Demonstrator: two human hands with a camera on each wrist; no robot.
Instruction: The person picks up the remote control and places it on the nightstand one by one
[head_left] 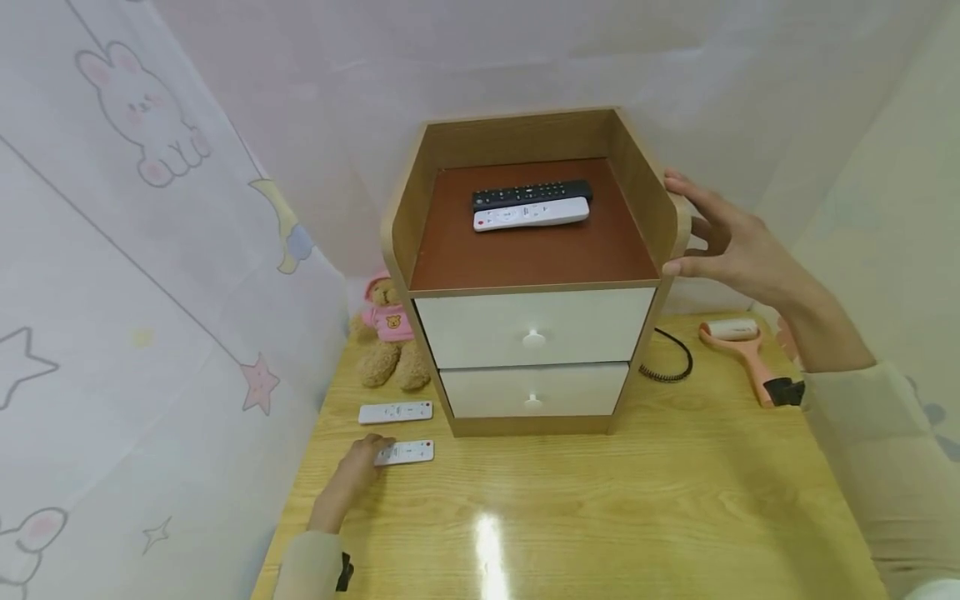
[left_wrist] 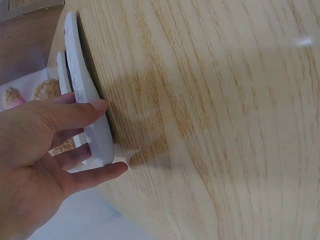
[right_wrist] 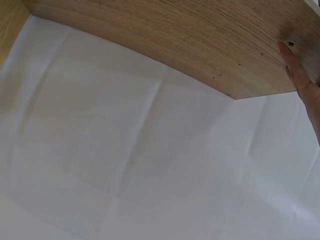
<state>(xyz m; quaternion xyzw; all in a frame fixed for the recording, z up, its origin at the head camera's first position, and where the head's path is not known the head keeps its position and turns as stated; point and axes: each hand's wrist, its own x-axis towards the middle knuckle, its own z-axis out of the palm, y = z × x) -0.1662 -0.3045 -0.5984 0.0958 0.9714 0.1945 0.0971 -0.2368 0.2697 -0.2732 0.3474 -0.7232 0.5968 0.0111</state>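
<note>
My left hand point(head_left: 356, 472) is low at the left, pinching the near end of a white remote control point(head_left: 409, 452) on the wooden table. In the left wrist view the thumb lies across the remote point(left_wrist: 81, 65), with fingers around its other side. Behind it lies a second white remote point(head_left: 395, 412). My right hand point(head_left: 738, 246) rests against the outer right side of a small wooden cabinet point(head_left: 535, 427), fingers spread and thumb at the front edge. On the cabinet's brown top, a white remote point(head_left: 531, 215) and a black remote point(head_left: 531, 194) lie side by side.
Two white drawers point(head_left: 480, 329) with round knobs face the front, both pushed in. A teddy bear point(head_left: 392, 325) in pink sits left of the cabinet. To its right are a black coiled cord point(head_left: 666, 377) and an orange-handled lint roller point(head_left: 742, 346). Printed cloth point(head_left: 187, 292) hangs around the table.
</note>
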